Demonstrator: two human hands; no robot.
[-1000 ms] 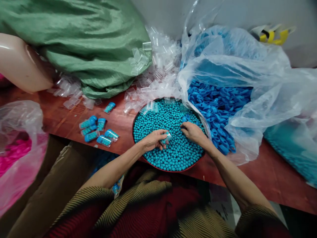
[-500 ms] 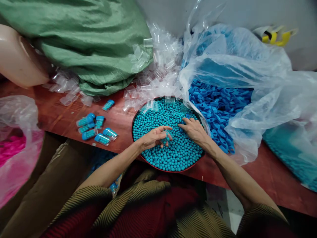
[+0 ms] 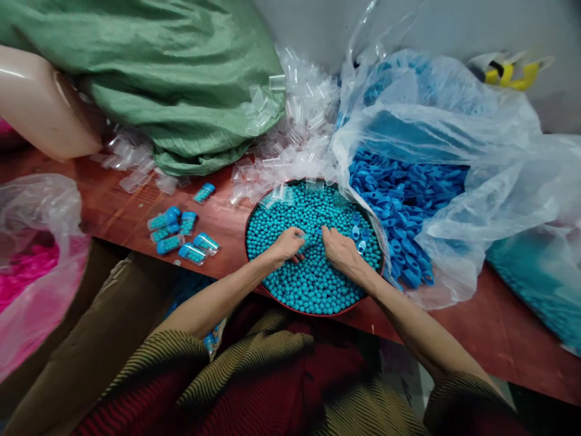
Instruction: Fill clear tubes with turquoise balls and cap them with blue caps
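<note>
My left hand (image 3: 290, 244) is closed around a small clear plastic tube (image 3: 305, 240), held over a round red-rimmed tray (image 3: 313, 314) full of turquoise beads (image 3: 313, 284). Close by on the right, my right hand (image 3: 341, 253) pinches a small blue cap (image 3: 318, 231), mostly covered by the fingers. A few blue caps (image 3: 361, 246) lie on the beads beyond that hand. To the left on the red table, several capped tubes of beads (image 3: 169, 244) lie in a group, with one more (image 3: 204, 192) apart from them.
A clear bag of blue caps (image 3: 399, 200) stands open at the tray's right. Loose clear tubes (image 3: 299, 139) are heaped behind it, beside a green sack (image 3: 190, 91). A bag of pink pieces (image 3: 31, 266) and a beige container (image 3: 40, 103) are at the left.
My right hand has drawn back from the tray's far right toward the left hand, uncovering the blue caps there. My left hand has turned, its fingers closer together around the tube.
</note>
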